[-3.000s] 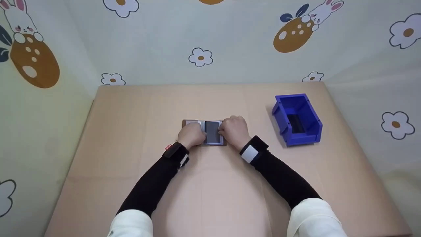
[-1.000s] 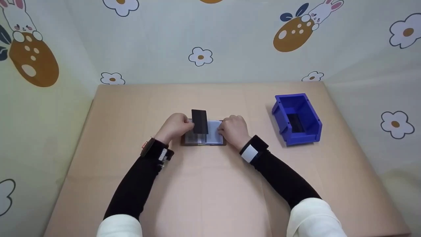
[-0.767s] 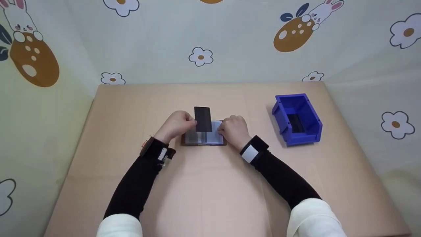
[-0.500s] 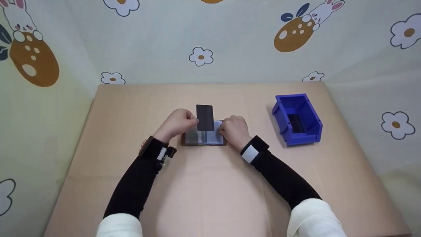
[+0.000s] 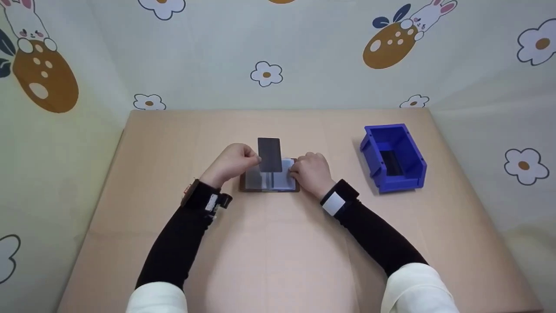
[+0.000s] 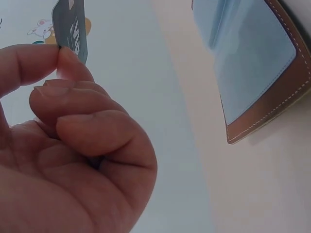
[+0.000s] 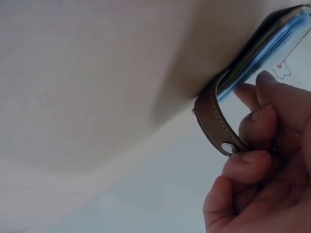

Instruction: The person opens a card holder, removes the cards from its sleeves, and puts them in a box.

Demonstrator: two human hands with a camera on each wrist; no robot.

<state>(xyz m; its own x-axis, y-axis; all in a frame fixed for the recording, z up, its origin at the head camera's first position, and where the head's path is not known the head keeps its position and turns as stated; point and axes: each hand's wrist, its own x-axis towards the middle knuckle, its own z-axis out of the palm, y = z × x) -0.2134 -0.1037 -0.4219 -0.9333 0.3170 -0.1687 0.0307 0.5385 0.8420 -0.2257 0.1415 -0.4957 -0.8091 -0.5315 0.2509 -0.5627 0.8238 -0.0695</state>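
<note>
A dark card (image 5: 269,154) is pinched at its left edge between thumb and forefinger of my left hand (image 5: 236,161). It stands raised over the card holder; the left wrist view shows pale lettering on the card (image 6: 73,29). Below it, the brown card holder (image 5: 254,190) lies spread on the table with clear plastic sleeves (image 5: 283,182) facing up. My right hand (image 5: 312,170) grips the holder's right edge with curled fingers. In the right wrist view, a brown strap (image 7: 212,116) with a metal snap curves out beside those fingers, and the sleeve edges (image 7: 267,56) show in a stack.
At the right of the table (image 5: 173,143) stands a blue plastic bin (image 5: 402,180) with a dark flat thing (image 5: 391,162) in its bottom. A patterned cloth (image 5: 208,52) hangs behind the table and along both sides.
Earlier the dark card lay on the holder's right half, with my left hand close by. Since then my left hand has lifted it up and away. My right hand stays at the holder's edge.
</note>
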